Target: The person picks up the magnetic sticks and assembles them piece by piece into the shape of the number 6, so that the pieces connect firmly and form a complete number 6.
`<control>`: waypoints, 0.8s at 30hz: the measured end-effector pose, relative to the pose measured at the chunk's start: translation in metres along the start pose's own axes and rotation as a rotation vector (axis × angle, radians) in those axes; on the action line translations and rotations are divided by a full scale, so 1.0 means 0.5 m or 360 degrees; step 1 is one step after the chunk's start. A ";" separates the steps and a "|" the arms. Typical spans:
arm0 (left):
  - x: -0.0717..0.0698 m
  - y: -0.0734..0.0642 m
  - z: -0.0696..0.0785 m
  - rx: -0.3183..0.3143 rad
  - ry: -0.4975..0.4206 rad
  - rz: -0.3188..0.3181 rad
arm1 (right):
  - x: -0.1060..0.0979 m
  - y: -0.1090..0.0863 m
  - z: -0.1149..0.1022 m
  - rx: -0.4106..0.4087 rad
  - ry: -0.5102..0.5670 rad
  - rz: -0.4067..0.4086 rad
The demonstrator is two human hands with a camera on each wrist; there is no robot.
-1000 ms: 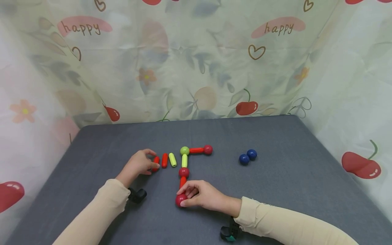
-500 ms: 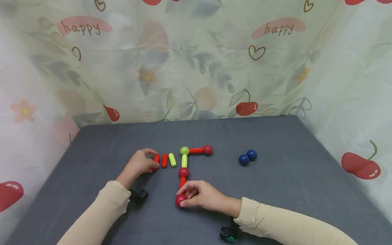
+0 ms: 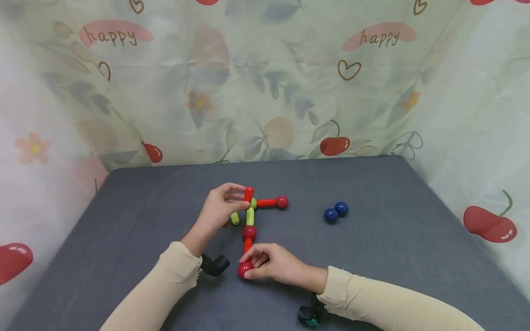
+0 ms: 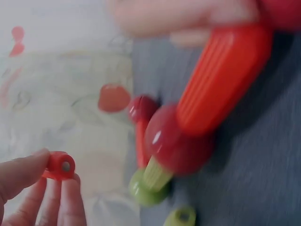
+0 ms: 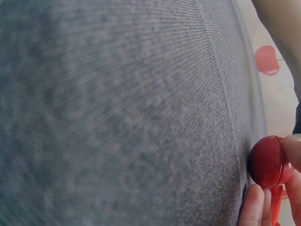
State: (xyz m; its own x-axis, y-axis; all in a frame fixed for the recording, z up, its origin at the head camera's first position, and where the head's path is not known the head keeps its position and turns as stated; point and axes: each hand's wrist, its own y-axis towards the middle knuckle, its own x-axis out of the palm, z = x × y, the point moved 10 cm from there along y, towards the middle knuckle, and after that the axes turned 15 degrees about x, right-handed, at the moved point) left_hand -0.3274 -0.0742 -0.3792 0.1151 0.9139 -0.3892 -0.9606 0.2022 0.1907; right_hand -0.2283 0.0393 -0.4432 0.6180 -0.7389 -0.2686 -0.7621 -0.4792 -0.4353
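Left hand [image 3: 219,209]: pinches a red rod [image 3: 248,193] between thumb and fingertips, poised just above the green ball [image 3: 253,202]. Right hand [image 3: 273,264]: fingers curled on the near red ball [image 3: 244,269], steadying the chain.

Step, as I judge it: adding a rod at the corner joint. Next move calls for seating its end squarely on the green ball; contact looks not yet made, though blur hinders.

Spare: a yellow-green rod [image 3: 234,218] below my left fingers.
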 end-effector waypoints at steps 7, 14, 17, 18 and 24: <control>0.083 0.015 0.001 0.0076 0.0053 -0.0199 | 0.002 0.006 0.001 -0.0038 -0.0005 0.0006; 0.122 0.024 -0.016 0.0097 0.0293 -0.0477 | 0.004 0.008 0.001 -0.0039 -0.0012 0.0009; 0.134 0.027 -0.015 0.0135 0.0401 -0.0587 | 0.003 0.007 0.002 -0.0028 -0.0006 0.0002; 0.137 0.028 -0.014 0.0151 0.0433 -0.0616 | 0.003 0.006 0.002 -0.0024 0.0000 -0.0001; 0.153 0.029 -0.010 0.0204 0.0583 -0.0739 | 0.001 0.003 0.004 -0.0007 0.0031 -0.0015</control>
State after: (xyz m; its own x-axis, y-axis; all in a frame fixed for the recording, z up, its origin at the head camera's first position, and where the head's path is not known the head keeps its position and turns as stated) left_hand -0.3338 -0.0031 -0.4105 0.3985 0.5442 -0.7383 -0.7902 0.6124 0.0249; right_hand -0.2286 0.0391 -0.4458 0.6214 -0.7433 -0.2478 -0.7572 -0.4884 -0.4338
